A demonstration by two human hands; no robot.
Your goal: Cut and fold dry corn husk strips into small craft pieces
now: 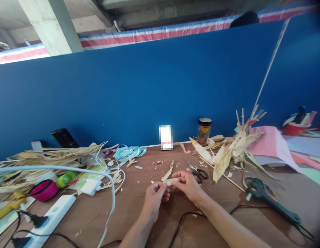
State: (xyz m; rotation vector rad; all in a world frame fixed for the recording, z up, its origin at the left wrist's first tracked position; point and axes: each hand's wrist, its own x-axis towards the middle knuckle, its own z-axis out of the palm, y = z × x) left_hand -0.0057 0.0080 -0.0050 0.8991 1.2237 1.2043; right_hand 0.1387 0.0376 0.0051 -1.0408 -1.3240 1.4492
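Note:
Between my two hands is a short strip of dried corn husk (171,181), pale and narrow. My left hand (156,197) pinches its left end between thumb and fingers. At the other end, the thumb and fingertips of my right hand (188,186) close on the strip. Just beyond the fingers, another husk piece (168,172) lies on the brown table (139,210). Black-handled scissors (198,174) rest beyond my right hand, their blades pointing away. Small husk scraps are scattered around.
On the right lie a husk bundle with sticks (233,151), a dark glue gun (270,198) and pink paper (270,144). A lidded jar (204,131) stands near the blue partition (139,93). At left are long husks (54,156), blue ribbon (129,151), a power strip (55,218) and a white cable (113,199).

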